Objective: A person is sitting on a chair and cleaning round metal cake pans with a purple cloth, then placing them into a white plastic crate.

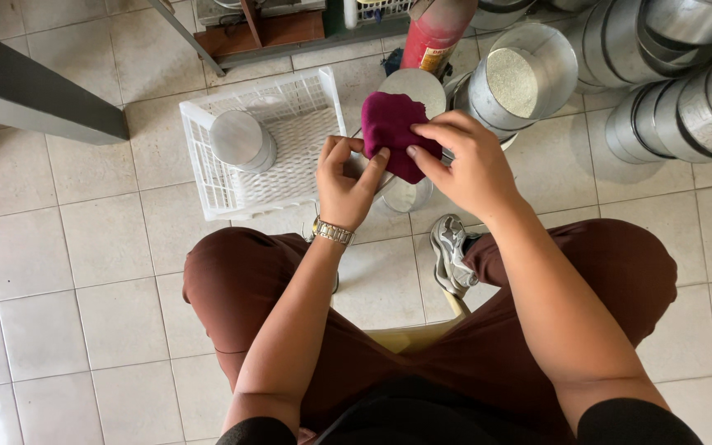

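Pinching magenta cloth with both hands (white basket beside)

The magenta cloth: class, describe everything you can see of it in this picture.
The magenta cloth is a soft, crumpled piece of fabric, deep pink-purple and plain. It is bunched over a shiny metal tin, hiding most of the tin's top. The right hand presses on its right edge with the fingertips; the left hand touches its lower left edge. It is held above the tiled floor.
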